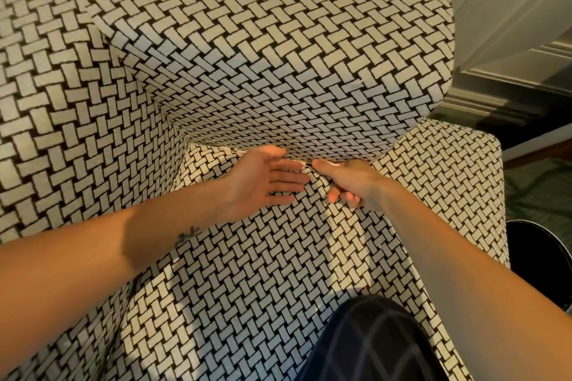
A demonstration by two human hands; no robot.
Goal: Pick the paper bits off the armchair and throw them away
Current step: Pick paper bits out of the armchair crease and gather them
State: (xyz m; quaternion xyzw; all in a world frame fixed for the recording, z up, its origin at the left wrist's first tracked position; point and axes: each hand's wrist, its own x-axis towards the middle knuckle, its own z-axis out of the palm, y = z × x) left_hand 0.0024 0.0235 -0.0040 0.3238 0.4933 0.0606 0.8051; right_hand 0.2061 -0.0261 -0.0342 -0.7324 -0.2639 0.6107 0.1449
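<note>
The armchair (278, 55) is covered in a black-and-cream basket-weave fabric. My left hand (263, 178) lies open, palm up, on the seat cushion (247, 272) right by the crease under the chair's right arm. My right hand (343, 181) is beside it with its fingers curled, thumb and forefinger pinching at a small white paper bit (305, 162) in that crease. Another white sliver (238, 150) shows in the crease just left of my left hand. The pinched bit is mostly hidden by my fingers.
A dark round container (538, 260) stands on the floor to the right of the chair. My knee in dark checked trousers (371, 343) rests on the seat's front. White wall panelling and skirting (510, 40) rise behind the chair's right arm.
</note>
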